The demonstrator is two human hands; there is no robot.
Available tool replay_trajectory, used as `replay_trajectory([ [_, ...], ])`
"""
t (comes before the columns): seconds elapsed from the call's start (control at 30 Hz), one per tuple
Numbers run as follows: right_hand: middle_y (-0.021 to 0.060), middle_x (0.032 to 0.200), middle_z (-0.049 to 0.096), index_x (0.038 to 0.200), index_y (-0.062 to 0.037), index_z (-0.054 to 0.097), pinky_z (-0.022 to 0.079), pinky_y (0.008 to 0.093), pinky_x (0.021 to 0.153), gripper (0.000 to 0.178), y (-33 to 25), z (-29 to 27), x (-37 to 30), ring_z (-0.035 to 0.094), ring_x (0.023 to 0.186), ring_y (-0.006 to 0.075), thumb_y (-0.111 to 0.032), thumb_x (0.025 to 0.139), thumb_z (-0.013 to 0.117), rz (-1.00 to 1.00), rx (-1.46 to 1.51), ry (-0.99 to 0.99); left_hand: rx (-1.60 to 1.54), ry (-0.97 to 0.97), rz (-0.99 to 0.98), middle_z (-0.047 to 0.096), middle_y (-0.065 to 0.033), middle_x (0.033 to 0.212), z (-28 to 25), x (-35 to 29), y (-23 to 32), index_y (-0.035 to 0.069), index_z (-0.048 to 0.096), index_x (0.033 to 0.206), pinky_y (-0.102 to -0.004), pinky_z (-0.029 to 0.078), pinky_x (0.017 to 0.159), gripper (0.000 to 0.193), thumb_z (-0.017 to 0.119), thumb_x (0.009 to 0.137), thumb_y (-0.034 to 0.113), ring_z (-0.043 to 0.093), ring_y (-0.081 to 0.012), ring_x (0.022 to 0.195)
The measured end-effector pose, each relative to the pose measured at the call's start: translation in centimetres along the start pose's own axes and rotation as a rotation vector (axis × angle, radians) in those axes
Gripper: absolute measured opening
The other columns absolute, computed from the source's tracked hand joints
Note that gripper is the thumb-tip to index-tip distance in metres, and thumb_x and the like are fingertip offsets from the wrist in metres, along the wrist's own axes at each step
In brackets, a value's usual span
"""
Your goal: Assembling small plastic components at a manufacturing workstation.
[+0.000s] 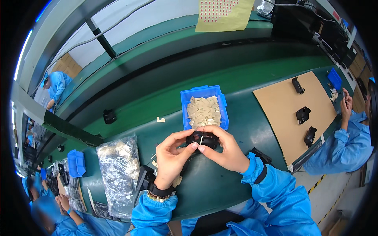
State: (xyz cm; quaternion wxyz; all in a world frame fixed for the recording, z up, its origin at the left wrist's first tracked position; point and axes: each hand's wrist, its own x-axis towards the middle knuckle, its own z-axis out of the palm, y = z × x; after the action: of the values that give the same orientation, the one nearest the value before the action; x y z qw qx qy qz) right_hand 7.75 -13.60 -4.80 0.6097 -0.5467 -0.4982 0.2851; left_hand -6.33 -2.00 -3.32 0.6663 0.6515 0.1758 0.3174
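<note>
Between my two hands is a black plastic part [206, 140], held over the green table in front of me. My left hand [173, 153] grips its left side, fingers curled behind and thumb at the front. On the other side my right hand [222, 149] pinches it, the thumb tip close to the left one. A thin white strip [201, 140] shows upright on the part, by the thumb tips. Just beyond my fingers stands a blue bin [224, 108] filled with small beige pieces [204, 111].
A clear plastic bag [118, 173] of parts lies left. One beige piece [161, 119] rests behind it. Right, a cardboard sheet [275, 114] bears black parts [303, 115]; a co-worker [342, 141] sits beyond. Another black part [261, 155] lies by my right wrist. A green conveyor [157, 92] runs behind.
</note>
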Motion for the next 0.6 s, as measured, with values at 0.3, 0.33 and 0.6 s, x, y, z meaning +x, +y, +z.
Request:
replay_trajectory([
  [0.3,0.0137,0.119,0.063,0.127,0.0026,0.055,0.049,0.0327,0.095,0.042,0.32,-0.06,0.05,0.062,0.109,0.0200,-0.005,0.087,0.066,-0.020,0.116,0.031,-0.049,0.004,-0.061,0.064,-0.0148,0.115,-0.08,-0.25,0.26,-0.006,0.062,0.117,-0.0280,0.058,0.084,0.035,0.069,0.083,-0.009,0.067,-0.0209,0.101],
  [0.33,0.0137,0.119,0.063,0.127,0.0026,0.055,0.049,0.0327,0.095,0.042,0.26,-0.16,0.03,0.062,0.109,0.0200,-0.005,0.087,0.066,-0.019,0.115,0.032,-0.087,0.006,-0.101,0.065,-0.0155,0.115,-0.07,-0.28,0.32,-0.007,0.062,0.117,-0.0271,0.058,0.083,0.035,0.069,0.083,-0.009,0.068,-0.0208,0.098],
  [0.6,0.0133,0.130,0.057,0.135,0.0037,0.049,0.043,0.0335,0.105,0.048,-0.25,-0.63,0.11,0.055,0.121,0.0192,-0.002,0.090,0.064,0.022,0.135,-0.079,-0.145,0.018,-0.120,0.064,-0.0178,0.118,0.01,-0.43,0.67,-0.007,0.061,0.116,-0.0267,0.057,0.085,0.035,0.068,0.083,-0.011,0.069,-0.0213,0.096],
])
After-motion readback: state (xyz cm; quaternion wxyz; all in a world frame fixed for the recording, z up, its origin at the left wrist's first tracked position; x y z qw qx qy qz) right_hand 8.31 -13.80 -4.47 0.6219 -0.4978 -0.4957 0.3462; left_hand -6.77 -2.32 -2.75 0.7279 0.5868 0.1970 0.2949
